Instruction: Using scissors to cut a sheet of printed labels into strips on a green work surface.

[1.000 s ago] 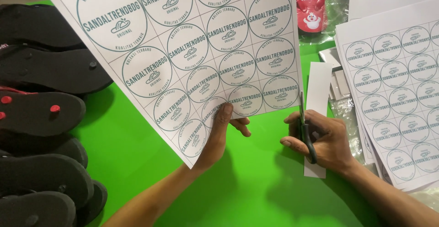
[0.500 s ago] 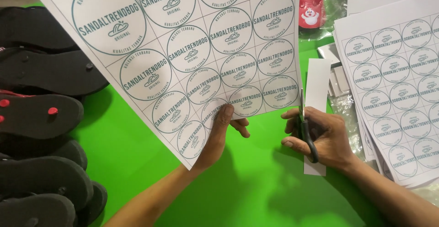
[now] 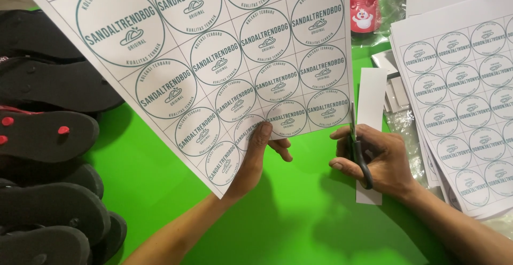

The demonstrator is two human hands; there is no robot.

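Observation:
A large white sheet [image 3: 214, 56] printed with rows of round teal labels is held up over the green surface [image 3: 299, 211]. My left hand [image 3: 256, 158] pinches the sheet's lower edge, thumb on top. My right hand [image 3: 374, 158] grips dark-handled scissors [image 3: 355, 147], whose blades point up along the sheet's right edge. A narrow white paper strip [image 3: 371, 99] lies under the right hand, just right of the sheet.
Several black flip-flop sandals [image 3: 48, 137], one with red plugs, are stacked along the left. A stack of similar printed label sheets [image 3: 465, 94] lies at the right, over clear plastic. A red printed pouch [image 3: 363, 8] sits at the top.
The sheet has shifted slightly, and the scissors sit a little higher along its right edge. Both hands stay in nearly the same place.

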